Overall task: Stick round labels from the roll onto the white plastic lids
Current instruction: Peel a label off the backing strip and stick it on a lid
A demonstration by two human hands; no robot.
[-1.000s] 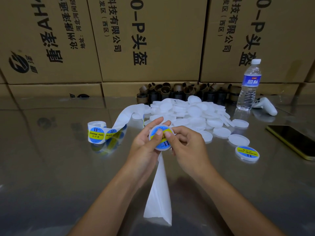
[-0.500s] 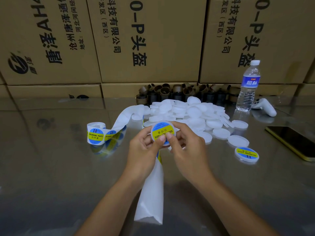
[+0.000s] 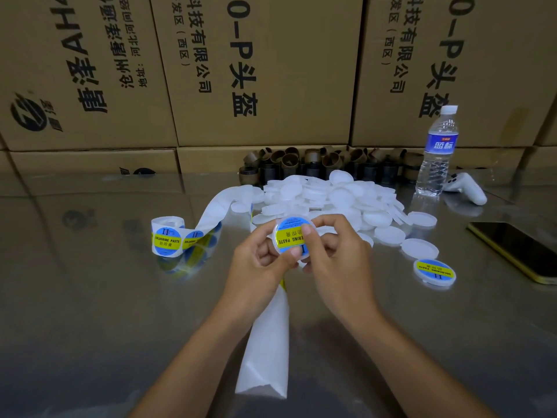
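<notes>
My left hand point(image 3: 260, 260) and my right hand point(image 3: 334, 257) together hold a white lid point(image 3: 291, 238) above the table, its face carrying a blue and yellow round label. Both thumbs press on the label. The label roll point(image 3: 167, 239) stands at the left, its backing strip point(image 3: 265, 342) running under my hands toward me. A heap of plain white lids point(image 3: 331, 196) lies behind my hands. One labelled lid point(image 3: 435, 271) lies flat at the right.
Cardboard boxes point(image 3: 262, 70) wall off the back. Brown tape cores point(image 3: 316, 164) line their foot. A water bottle point(image 3: 438, 152) and a white controller point(image 3: 465, 188) stand at the back right. A phone point(image 3: 518, 251) lies at the right edge.
Both hands have lifted the lid a little and turned it, so the label's text now reads upside down. My thumbs have shifted over the label.
</notes>
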